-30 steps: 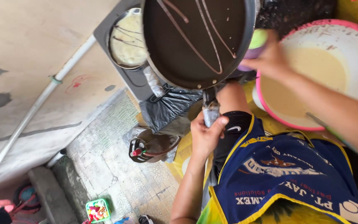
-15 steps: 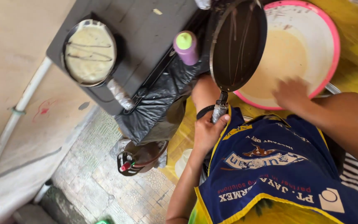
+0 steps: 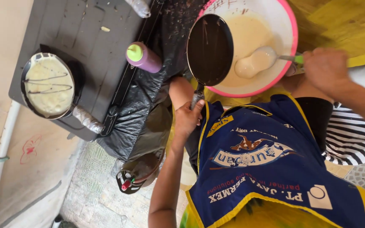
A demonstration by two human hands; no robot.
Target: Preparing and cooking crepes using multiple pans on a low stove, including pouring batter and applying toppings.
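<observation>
Left hand [image 3: 187,119]: clenched around the handle of a dark frying pan [image 3: 210,50], holding it tilted on edge over the rim of the batter basin.
Right hand [image 3: 326,69]: gripped on the green-handled ladle [image 3: 258,61], whose bowl is brimming with pale batter just above the surface of the mix.
Batter basin [image 3: 290,25]: wide, white inside with a pink rim, sitting beside the stove and well filled with cream-coloured batter.
Held pan: its cooking face is dark and bare apart from a few thin streaks; no batter has gone into it yet.
Done so far: a second pan [image 3: 49,86] sits on the dark stove top [image 3: 85,38], holding a pale round pancake crossed with thin dark drizzle lines.
Left to do: by the look of it, the ladleful has yet to be poured and spread, and the held pan has yet to reach the stove.
Close by: a purple squeeze bottle with a green cap [image 3: 143,58] stands at the stove's edge; black plastic sheeting [image 3: 142,109] hangs beside it.
In the way: the bottle and the sheeting lie between the held pan and the stove; the blue apron [image 3: 267,160] crowds the basin's near side.
</observation>
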